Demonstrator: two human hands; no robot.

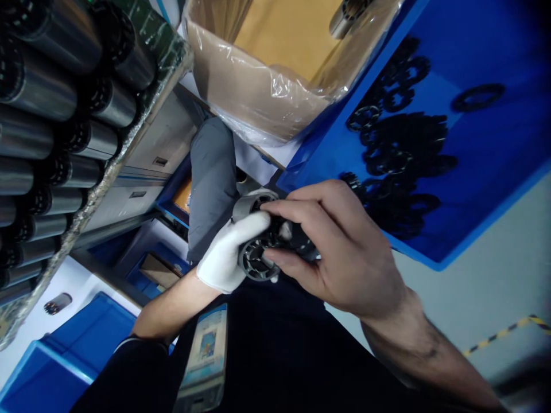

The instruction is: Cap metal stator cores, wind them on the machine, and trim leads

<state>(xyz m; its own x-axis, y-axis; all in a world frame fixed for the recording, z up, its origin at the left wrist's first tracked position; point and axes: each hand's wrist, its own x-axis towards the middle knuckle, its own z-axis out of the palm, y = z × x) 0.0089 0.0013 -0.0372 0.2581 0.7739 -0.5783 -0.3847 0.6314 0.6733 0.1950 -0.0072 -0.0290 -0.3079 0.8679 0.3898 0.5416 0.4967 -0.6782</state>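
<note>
Grip-wise, white-gloved left hand (224,252) is closed round a silver-grey slotted metal cylinder (245,207), dark slotted round part (257,265) right beside it. Bare right hand (344,252) touches both, fingers half-spread; can't tell if it's holding anything. Light, even pressure should spare the slots.

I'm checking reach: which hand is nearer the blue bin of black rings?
Right. The right hand overlaps the blue bin in view; the gloved left hand is farther off, leftward.
</note>
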